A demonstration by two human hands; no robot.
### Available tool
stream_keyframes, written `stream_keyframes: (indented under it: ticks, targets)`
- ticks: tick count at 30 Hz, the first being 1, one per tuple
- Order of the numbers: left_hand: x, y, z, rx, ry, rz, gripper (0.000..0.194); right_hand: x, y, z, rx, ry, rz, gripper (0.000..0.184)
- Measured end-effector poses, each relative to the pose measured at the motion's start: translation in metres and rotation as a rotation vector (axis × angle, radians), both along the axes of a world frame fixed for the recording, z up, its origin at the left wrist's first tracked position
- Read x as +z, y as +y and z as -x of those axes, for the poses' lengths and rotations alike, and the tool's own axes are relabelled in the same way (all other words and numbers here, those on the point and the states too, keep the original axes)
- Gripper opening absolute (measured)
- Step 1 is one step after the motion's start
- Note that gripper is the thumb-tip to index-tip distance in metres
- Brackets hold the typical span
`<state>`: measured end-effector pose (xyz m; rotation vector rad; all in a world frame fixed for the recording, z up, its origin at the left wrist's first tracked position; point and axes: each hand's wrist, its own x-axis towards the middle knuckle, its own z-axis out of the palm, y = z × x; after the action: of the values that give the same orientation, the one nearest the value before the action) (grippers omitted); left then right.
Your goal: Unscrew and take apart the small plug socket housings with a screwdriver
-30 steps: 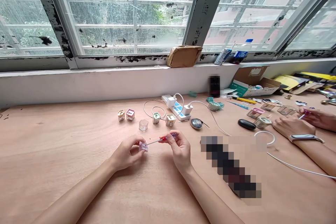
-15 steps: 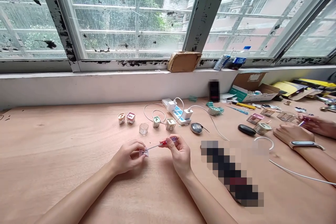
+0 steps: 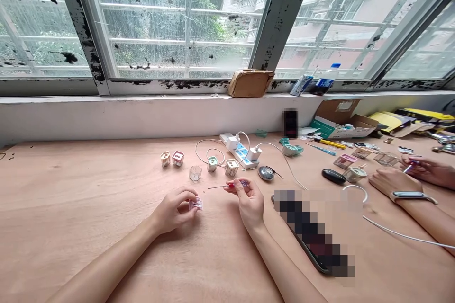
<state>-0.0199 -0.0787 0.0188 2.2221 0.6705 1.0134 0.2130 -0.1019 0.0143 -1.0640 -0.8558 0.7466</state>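
Note:
My left hand (image 3: pixel 177 211) is closed on a small pale pinkish part (image 3: pixel 196 204), pinched at the tabletop; its exact kind is too small to make out. In my right hand (image 3: pixel 249 202) is a screwdriver (image 3: pixel 237 184) with a red and clear handle. Its thin shaft points left and stands apart from the pale part. Beyond my hands are a clear hexagonal cup (image 3: pixel 195 173), a green-topped small case (image 3: pixel 212 164) and a cream-topped one (image 3: pixel 232 167). Farther left, a yellow-topped case (image 3: pixel 165 158) sits beside a pink-topped one (image 3: pixel 178 157).
A power strip (image 3: pixel 240 150) with white plugs and cables lies behind. A round silvery object (image 3: pixel 266 173) and a blurred-out phone (image 3: pixel 313 251) are to my right. Farther right, a co-worker's hands (image 3: pixel 398 182) work near more small cases, a black oval case (image 3: pixel 333 176) and an open box (image 3: pixel 343 123).
My right hand has drawn the screwdriver back to the right, its tip leaving the pale part. My left hand keeps its hold nearly in place.

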Motion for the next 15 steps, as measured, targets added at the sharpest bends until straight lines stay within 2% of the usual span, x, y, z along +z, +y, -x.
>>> stream_keyframes:
  ticks: [15]
  targets:
    - [0.000, 0.000, -0.001, -0.010, 0.006, 0.028, 0.011, -0.013, 0.004, 0.004, 0.100, -0.024, 0.051, 0.046]
